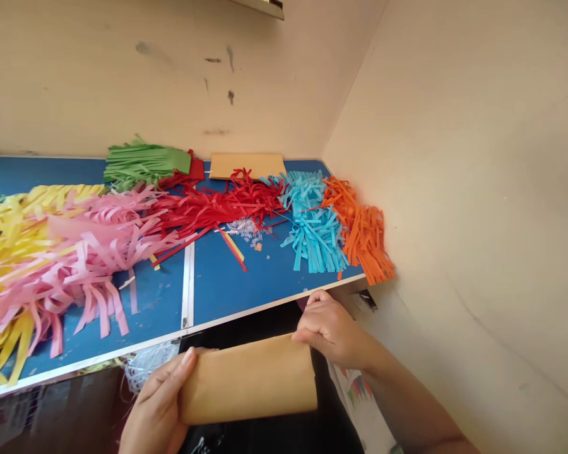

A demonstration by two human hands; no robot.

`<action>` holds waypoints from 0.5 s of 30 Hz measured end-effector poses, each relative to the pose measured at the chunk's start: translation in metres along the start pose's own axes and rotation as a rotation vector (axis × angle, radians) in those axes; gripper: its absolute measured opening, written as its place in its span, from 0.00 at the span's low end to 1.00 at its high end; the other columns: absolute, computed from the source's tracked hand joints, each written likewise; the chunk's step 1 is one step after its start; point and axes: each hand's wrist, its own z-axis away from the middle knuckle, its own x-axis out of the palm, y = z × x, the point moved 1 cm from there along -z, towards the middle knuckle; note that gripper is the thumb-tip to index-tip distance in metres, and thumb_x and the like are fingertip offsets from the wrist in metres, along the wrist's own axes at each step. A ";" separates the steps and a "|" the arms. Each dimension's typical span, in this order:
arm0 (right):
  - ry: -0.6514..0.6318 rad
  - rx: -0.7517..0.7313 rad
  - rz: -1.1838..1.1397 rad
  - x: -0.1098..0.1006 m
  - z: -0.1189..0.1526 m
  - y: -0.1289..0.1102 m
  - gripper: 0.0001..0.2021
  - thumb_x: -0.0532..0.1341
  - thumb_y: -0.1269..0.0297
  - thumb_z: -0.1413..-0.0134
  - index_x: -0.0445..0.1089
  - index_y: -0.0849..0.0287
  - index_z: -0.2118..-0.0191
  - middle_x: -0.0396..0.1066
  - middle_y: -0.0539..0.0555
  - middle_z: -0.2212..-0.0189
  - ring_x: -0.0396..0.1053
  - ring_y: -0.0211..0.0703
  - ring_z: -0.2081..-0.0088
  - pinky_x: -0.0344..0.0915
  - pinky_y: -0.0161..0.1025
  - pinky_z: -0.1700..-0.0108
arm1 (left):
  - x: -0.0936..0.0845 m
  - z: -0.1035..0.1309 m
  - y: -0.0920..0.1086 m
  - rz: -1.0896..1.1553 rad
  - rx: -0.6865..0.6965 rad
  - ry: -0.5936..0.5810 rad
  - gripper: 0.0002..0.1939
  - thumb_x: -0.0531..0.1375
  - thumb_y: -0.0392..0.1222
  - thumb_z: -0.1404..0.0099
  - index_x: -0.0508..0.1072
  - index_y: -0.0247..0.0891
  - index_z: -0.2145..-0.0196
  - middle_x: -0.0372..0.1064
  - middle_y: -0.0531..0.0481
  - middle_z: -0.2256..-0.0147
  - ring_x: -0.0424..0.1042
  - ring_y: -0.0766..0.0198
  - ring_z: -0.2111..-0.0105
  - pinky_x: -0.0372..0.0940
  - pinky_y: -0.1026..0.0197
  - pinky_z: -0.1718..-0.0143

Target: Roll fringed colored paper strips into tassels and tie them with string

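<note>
A: What are the fingers doing?

B: The left hand (pixel 163 398) grips the left end of the folded tan paper (pixel 250 383), thumb on top; the right hand (pixel 330 331) pinches its upper right corner between thumb and curled fingers.

A: Where is that paper?

B: In front of the desk (pixel 250 287), below its white-trimmed edge. The desktop is blue, with a white strip across it and paper scraps (pixel 248 231) near the middle.

A: And around those?

B: Cut-paper fringes: yellow, pink, red, light blue and orange, left to right, with a green fringe (pixel 144 162) behind. A tan sheet (pixel 246 166) lies at the back, near the scuffed cream wall (pixel 146 107), which meets another at a corner.

A: How are the arms set?

B: The right forearm (pixel 402 403) slants in from the lower right, its hand higher than the left.

A: Anything unclear?

B: The left hand's fingers are mostly behind the paper, its wrist cut off below. The white stringy bundle under the desk is hard to identify.
</note>
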 end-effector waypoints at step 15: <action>-0.038 0.002 -0.040 0.010 -0.009 0.002 0.28 0.51 0.38 0.35 0.72 0.59 0.69 0.75 0.51 0.72 0.70 0.38 0.68 0.55 0.41 0.54 | -0.012 -0.006 0.014 -0.907 0.706 -0.052 0.20 0.64 0.65 0.50 0.83 0.48 0.72 0.81 0.48 0.65 0.79 0.47 0.62 0.74 0.53 0.57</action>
